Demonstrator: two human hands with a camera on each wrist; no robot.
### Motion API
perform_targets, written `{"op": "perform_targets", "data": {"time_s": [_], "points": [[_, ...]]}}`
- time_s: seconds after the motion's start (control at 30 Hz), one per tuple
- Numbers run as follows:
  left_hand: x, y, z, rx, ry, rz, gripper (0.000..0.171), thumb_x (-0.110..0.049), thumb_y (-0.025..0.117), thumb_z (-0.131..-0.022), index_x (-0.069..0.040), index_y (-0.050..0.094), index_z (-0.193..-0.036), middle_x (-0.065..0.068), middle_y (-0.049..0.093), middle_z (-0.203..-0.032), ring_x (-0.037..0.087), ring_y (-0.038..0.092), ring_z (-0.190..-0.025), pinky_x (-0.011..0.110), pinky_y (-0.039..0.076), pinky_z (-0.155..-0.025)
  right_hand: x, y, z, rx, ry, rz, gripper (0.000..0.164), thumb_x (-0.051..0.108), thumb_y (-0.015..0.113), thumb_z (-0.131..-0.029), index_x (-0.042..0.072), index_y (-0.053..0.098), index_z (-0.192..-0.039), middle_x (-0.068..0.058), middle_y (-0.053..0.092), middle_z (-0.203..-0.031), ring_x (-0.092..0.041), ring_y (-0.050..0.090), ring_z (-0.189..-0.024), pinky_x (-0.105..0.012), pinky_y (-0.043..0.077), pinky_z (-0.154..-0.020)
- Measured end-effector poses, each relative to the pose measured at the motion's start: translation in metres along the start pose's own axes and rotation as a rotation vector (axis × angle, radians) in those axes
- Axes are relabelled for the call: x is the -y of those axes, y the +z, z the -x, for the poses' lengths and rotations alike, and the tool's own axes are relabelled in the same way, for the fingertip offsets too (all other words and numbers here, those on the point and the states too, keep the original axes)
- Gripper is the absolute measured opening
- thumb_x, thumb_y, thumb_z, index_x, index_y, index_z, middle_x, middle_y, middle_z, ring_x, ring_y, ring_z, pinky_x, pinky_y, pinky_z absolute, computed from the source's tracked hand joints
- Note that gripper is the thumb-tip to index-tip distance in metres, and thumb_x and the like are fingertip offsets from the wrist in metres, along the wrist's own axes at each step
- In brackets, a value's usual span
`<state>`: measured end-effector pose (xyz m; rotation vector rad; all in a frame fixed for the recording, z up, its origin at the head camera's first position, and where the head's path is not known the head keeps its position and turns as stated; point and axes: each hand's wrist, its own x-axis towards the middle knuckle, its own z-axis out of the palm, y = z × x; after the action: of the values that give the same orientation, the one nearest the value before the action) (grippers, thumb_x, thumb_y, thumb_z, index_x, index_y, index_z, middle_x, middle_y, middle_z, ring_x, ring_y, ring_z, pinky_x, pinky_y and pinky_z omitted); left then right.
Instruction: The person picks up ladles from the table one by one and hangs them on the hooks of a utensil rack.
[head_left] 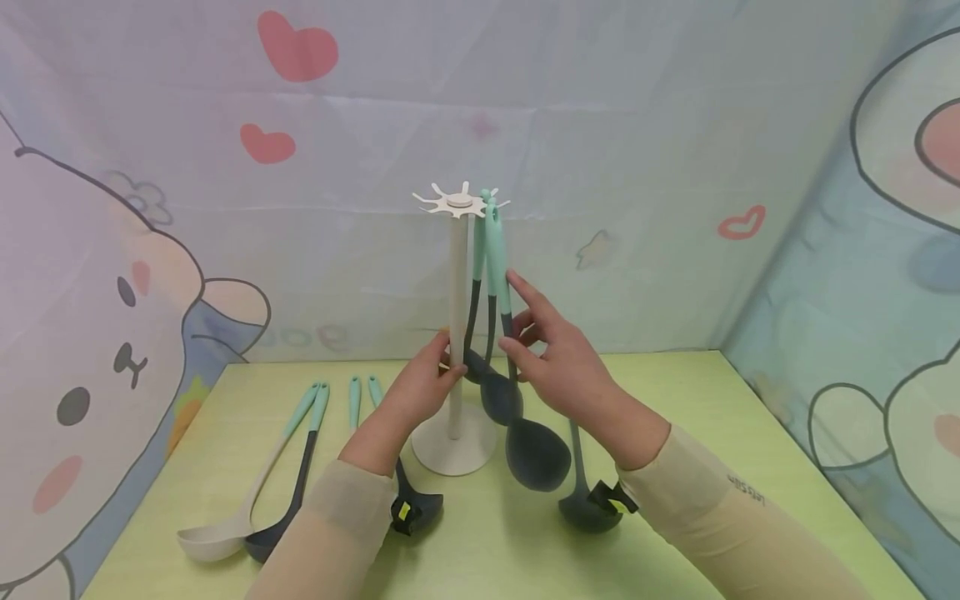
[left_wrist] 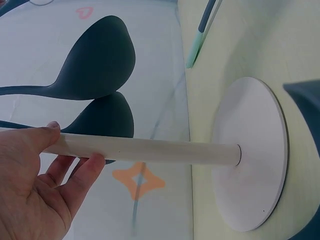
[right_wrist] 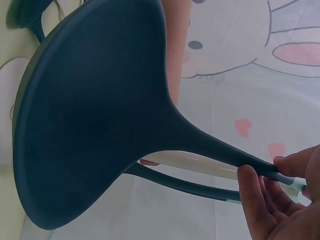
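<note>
A cream utensil stand with a pole [head_left: 457, 283], a hooked top [head_left: 442, 204] and a round base [head_left: 431, 454] stands upright on the table. My left hand [head_left: 426, 385] grips the pole midway, thumb on one side and fingers on the other, as the left wrist view shows. Three dark utensils with mint handles hang on the hooks' right side. Nearest is a wok spatula [right_wrist: 95, 110] with a broad head. My right hand [head_left: 558, 358] pinches its handle between thumb and fingers, near where mint meets dark. Two more dark heads, one a rounded head [head_left: 501, 398], hang behind it, partly hidden.
Left on the table lie a white ladle [head_left: 213, 540] and a dark ladle [head_left: 300, 479]. A mint handle [head_left: 355, 400] and a dark utensil head [head_left: 426, 510] show beside my left forearm. Another dark ladle [head_left: 588, 514] lies under my right wrist. A printed cloth [head_left: 622, 150] hangs behind.
</note>
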<state>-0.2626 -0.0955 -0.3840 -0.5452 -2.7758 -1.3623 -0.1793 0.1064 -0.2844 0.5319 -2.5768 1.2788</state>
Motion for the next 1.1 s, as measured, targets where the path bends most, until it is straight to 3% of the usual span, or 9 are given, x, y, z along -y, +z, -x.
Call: {"op": "perform_targets", "data": {"time_s": [0.6,1.1], "points": [[0.001,0.001,0.0,0.001,-0.007,-0.004,0.055,-0.022,0.06,-0.101,-0.024,0.036,-0.151,0.008,0.064,-0.11,0.025,0.066,-0.1,0.042,0.055,-0.08,0.002,0.002,-0.004,0.012,0.013,-0.006,0.08,0.014,0.065,-0.097,0.04,0.019,-0.157,-0.008,0.058,-0.107,-0.022,0.063,-0.091,-0.032,0.058,-0.066],[0.0,0.0,-0.001,0.001,-0.007,-0.002,0.056,-0.021,0.061,-0.1,-0.025,0.037,-0.15,0.007,0.064,-0.109,0.023,0.066,-0.098,0.042,0.055,-0.079,-0.004,0.018,-0.011,-0.03,0.025,-0.048,0.081,0.016,0.065,-0.097,0.041,0.017,-0.157,-0.008,0.058,-0.108,-0.024,0.062,-0.095,-0.035,0.059,-0.066]]}}
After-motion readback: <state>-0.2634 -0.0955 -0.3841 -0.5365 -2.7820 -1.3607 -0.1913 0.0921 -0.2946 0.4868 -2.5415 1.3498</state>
